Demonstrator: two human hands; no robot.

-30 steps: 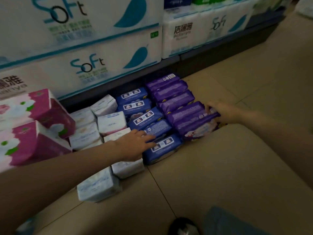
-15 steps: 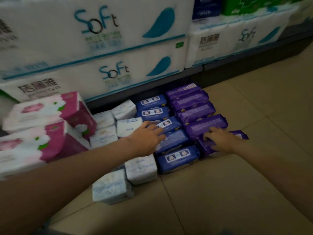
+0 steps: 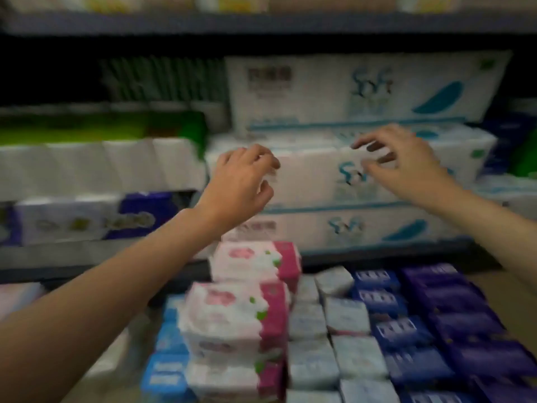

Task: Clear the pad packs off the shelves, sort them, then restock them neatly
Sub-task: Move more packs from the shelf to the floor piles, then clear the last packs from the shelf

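A dim shop aisle, blurred: shelves point(image 3: 261, 23) stacked with white tissue bales point(image 3: 363, 175), and on the floor below, sorted rows of pad packs point(image 3: 406, 330) in pink, pale, blue and purple. Both the left hand point(image 3: 241, 181) and right hand point(image 3: 406, 161) hover raised before the bales, fingers loosely curled, holding nothing. Sorting looks done; restocking seems next, which calls for reaching down to grip a row.

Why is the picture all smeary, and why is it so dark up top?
Head view: everything is motion-blurred, so the left hand, right hand and white tissue packs look smeared and the print is unreadable; the gap under the upper shelf lies in deep shadow.
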